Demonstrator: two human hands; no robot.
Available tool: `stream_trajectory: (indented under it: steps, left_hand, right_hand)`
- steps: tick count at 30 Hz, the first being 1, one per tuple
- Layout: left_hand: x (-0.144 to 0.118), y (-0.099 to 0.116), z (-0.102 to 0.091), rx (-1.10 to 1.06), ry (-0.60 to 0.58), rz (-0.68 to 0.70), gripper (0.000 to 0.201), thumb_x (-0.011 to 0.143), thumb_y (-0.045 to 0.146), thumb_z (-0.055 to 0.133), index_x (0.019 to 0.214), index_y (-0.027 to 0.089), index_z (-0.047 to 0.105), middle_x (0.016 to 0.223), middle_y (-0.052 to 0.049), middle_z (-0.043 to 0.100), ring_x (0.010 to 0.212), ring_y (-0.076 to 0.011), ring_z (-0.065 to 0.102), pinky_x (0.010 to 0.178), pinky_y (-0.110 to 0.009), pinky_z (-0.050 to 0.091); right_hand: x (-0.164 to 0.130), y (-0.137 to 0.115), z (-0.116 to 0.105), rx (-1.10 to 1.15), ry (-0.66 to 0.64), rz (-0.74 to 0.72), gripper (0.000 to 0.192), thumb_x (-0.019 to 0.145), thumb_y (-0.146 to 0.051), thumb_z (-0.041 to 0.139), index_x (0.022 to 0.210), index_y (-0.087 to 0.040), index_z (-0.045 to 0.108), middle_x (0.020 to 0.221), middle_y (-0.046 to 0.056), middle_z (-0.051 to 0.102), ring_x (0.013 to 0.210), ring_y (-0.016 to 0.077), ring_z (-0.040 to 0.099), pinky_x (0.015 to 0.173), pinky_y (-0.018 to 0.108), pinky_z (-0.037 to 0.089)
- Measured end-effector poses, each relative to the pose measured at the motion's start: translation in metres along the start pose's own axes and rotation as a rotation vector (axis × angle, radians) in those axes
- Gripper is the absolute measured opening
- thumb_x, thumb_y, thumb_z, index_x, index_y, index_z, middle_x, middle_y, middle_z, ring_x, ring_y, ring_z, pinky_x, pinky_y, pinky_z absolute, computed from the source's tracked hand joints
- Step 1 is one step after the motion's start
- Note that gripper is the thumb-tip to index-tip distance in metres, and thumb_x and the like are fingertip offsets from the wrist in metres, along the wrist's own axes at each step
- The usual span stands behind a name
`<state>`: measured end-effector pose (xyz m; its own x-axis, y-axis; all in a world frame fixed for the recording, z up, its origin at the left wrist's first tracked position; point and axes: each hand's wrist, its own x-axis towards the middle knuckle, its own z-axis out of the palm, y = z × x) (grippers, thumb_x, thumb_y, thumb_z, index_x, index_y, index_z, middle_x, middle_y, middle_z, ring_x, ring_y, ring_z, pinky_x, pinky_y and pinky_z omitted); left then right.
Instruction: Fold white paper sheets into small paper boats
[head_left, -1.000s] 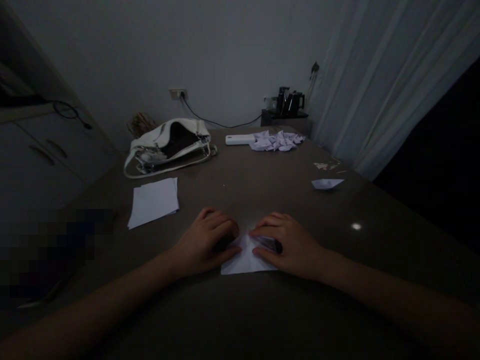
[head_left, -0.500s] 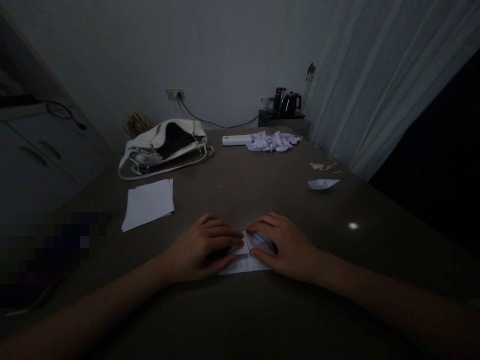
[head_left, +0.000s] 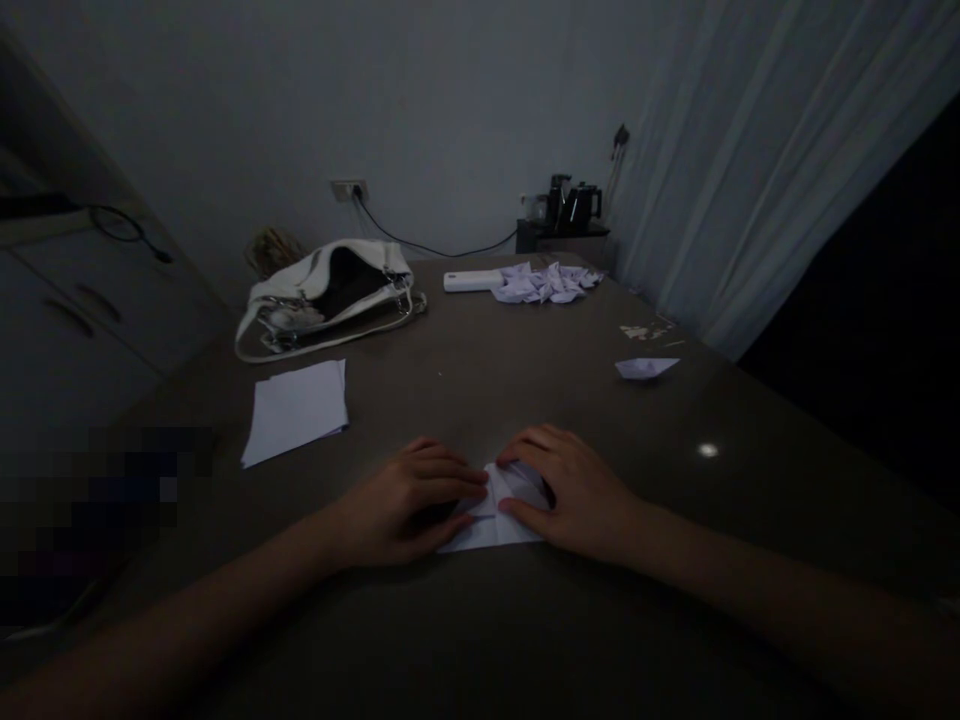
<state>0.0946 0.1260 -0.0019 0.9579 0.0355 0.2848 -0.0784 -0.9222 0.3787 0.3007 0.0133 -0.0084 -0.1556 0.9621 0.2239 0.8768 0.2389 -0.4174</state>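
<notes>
Since the earlier frames, the left hand (head_left: 409, 500) has been slid inward until its fingertips are nearly meeting those of the right hand (head_left: 574, 490). Both hands are being pressed flat, fingers together, on the folded white paper (head_left: 491, 520), thin and matte, at six o'clock on the smooth brown table (head_left: 525, 380). The crease is best being flattened outward from the centre, edges aligned, while loose sheets (head_left: 296, 408) are lying at ten o'clock and a small folded boat (head_left: 646, 368) at two o'clock.

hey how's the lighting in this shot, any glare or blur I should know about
Head view: very dim, colours washed to grey-blue. One small glare spot shines on the table. The folded paper under the left hand and right hand stays readable. The lower-left corner is pixelated in blocks. Wide-lens distortion bends the curtain and the cabinet at the edges. The far right falls to black.
</notes>
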Motion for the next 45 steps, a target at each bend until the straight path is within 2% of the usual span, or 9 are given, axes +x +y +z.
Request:
stream_trajectory:
  steps: [6, 12, 24, 33, 45]
  left_hand:
    - [-0.0036, -0.0006, 0.0020, -0.107, 0.033, 0.003, 0.028, 0.088, 0.017, 0.057, 0.114, 0.012, 0.065, 0.113, -0.014, 0.069, 0.109, -0.0214, 0.062, 0.092, -0.033, 0.052]
    - [-0.0058, 0.0000, 0.0022, -0.096, 0.031, 0.029, 0.027, 0.088, 0.015, 0.056, 0.112, 0.009, 0.066, 0.114, -0.015, 0.068, 0.112, -0.0213, 0.062, 0.095, -0.033, 0.052]
    - [-0.0045, 0.0005, 0.0031, -0.074, 0.011, 0.029, 0.028, 0.088, 0.016, 0.057, 0.114, 0.010, 0.065, 0.116, -0.015, 0.068, 0.113, -0.0223, 0.061, 0.095, -0.034, 0.052]
    - [-0.0029, 0.0013, 0.0033, -0.067, 0.006, 0.043, 0.026, 0.089, 0.016, 0.055, 0.112, 0.010, 0.065, 0.115, -0.014, 0.068, 0.114, -0.0207, 0.060, 0.096, -0.031, 0.051]
    - [-0.0009, 0.0020, 0.0027, -0.080, 0.006, 0.025, 0.027, 0.088, 0.015, 0.055, 0.113, 0.013, 0.065, 0.114, -0.014, 0.068, 0.111, -0.0226, 0.061, 0.094, -0.036, 0.053]
  right_hand:
    - [0.0002, 0.0010, -0.0001, -0.004, -0.011, -0.012, 0.032, 0.080, -0.036, 0.066, 0.106, -0.018, 0.062, 0.106, 0.006, 0.061, 0.099, 0.0224, 0.054, 0.086, 0.038, 0.043]
    - [-0.0015, 0.0003, 0.0006, 0.006, -0.011, -0.010, 0.032, 0.080, -0.035, 0.067, 0.107, -0.018, 0.062, 0.106, 0.006, 0.061, 0.100, 0.0222, 0.054, 0.087, 0.038, 0.043]
    - [-0.0008, 0.0001, -0.0030, -0.006, -0.050, -0.050, 0.035, 0.083, -0.033, 0.063, 0.116, -0.023, 0.062, 0.110, 0.007, 0.058, 0.103, 0.0228, 0.051, 0.088, 0.039, 0.041]
    - [-0.0011, -0.0004, -0.0025, 0.008, -0.058, -0.041, 0.035, 0.082, -0.033, 0.064, 0.115, -0.023, 0.063, 0.110, 0.006, 0.058, 0.103, 0.0223, 0.051, 0.089, 0.040, 0.041]
    - [-0.0004, -0.0008, -0.0037, 0.013, -0.056, -0.037, 0.034, 0.082, -0.033, 0.064, 0.114, -0.023, 0.065, 0.108, 0.007, 0.058, 0.102, 0.0224, 0.051, 0.088, 0.039, 0.041]
